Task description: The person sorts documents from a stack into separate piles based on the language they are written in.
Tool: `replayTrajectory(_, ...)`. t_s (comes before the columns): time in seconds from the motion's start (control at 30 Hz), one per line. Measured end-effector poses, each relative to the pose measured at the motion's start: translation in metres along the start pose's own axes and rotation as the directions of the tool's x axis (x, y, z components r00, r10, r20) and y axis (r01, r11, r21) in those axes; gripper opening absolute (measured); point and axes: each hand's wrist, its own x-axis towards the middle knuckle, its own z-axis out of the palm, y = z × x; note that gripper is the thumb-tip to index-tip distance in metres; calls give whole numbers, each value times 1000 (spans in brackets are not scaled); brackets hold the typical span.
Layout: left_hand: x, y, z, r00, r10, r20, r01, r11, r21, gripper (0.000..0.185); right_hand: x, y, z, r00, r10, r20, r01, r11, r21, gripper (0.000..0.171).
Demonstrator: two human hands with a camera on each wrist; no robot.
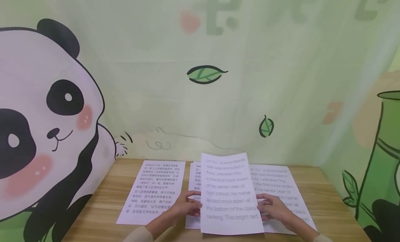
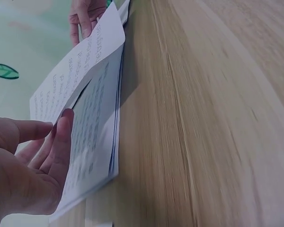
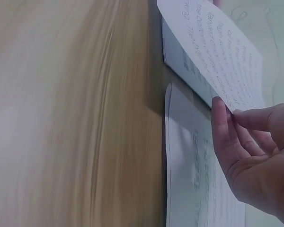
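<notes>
A sheet of paper (image 1: 229, 197) printed with English text is held up above the table, slightly bowed. My left hand (image 1: 188, 204) pinches its left edge between thumb and fingers, as the left wrist view also shows. On the opposite edge, my right hand (image 1: 271, 206) pinches the same sheet. Beneath it lies a sheet with Chinese text (image 1: 194, 219), mostly hidden by the raised one. To the right rests another English-text sheet (image 1: 297, 193), partly behind my right hand; the right wrist view shows its near edge (image 3: 180, 189).
Another Chinese-text sheet (image 1: 150, 193) lies at the left of the wooden table (image 1: 97, 200), partly behind my left forearm. A light green backdrop (image 1: 150, 78) with a drawn panda (image 1: 62, 78) stands behind the table's far edge.
</notes>
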Motion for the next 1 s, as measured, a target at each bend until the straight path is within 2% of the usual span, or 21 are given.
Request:
replayTrajectory(0.2,12,7,30,999,41,-4,-41,999,8,52,-11,10,-26,1000,-1,-23,1,1000,-24,56)
replayTrajectory(0.37,23,15,52,999,19,-26,-19,1000,12,51,-15,19,-44,998,2,-62,-5,999,-39,55)
replayTrajectory(0.5,32,17,69,999,22,-31,-22,1000,-22,51,-16,26,-61,996,25,-87,-29,999,-45,57)
replayTrajectory(0.67,44,18,95,1000,0,-20,-1,998,-59,51,-22,39,-88,994,52,-96,-58,996,-66,58)
replayTrajectory(0.8,52,19,115,1000,0,-5,0,997,-78,52,-31,45,-108,996,60,-70,-65,995,-74,60)
replayTrajectory(1.0,60,22,138,1000,0,26,2,996,-94,50,-44,52,-127,995,67,-77,-72,995,-74,60)
